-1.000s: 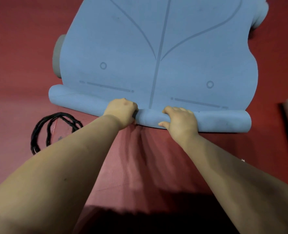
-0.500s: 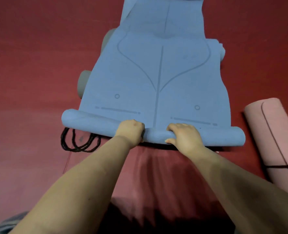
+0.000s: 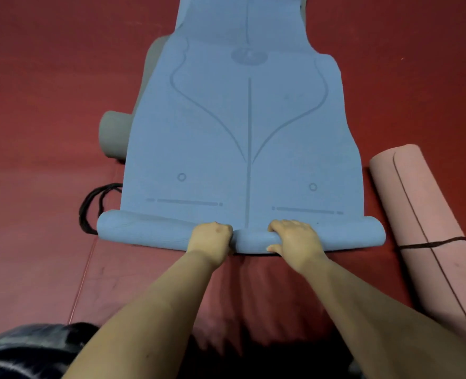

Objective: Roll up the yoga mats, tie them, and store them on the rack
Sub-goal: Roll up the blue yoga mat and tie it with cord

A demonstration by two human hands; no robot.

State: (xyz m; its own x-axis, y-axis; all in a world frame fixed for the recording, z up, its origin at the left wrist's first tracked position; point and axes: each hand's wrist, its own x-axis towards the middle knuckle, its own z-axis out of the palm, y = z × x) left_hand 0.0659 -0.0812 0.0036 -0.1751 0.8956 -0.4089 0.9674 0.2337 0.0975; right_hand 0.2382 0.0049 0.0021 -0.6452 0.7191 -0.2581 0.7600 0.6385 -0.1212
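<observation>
A blue yoga mat (image 3: 242, 127) with printed lines lies stretched away from me on the red floor. Its near end is wound into a low roll (image 3: 149, 232) running left to right. My left hand (image 3: 211, 240) grips the roll just left of the middle, fingers curled over it. My right hand (image 3: 294, 237) grips it just right of the middle, fingers over the top and thumb on the near side. A black cord (image 3: 89, 206) lies looped on the floor by the roll's left end, partly under the mat.
A rolled pink mat (image 3: 428, 222) tied with a dark cord lies on the floor to the right, close to the blue roll's end. A grey rolled mat (image 3: 114, 135) pokes out from under the blue mat's left edge. A red mat (image 3: 133, 280) lies beneath my arms.
The view has pulled back and tilted up, showing more of the blue mat and the pink roll. Both hands keep their grip on the roll.
</observation>
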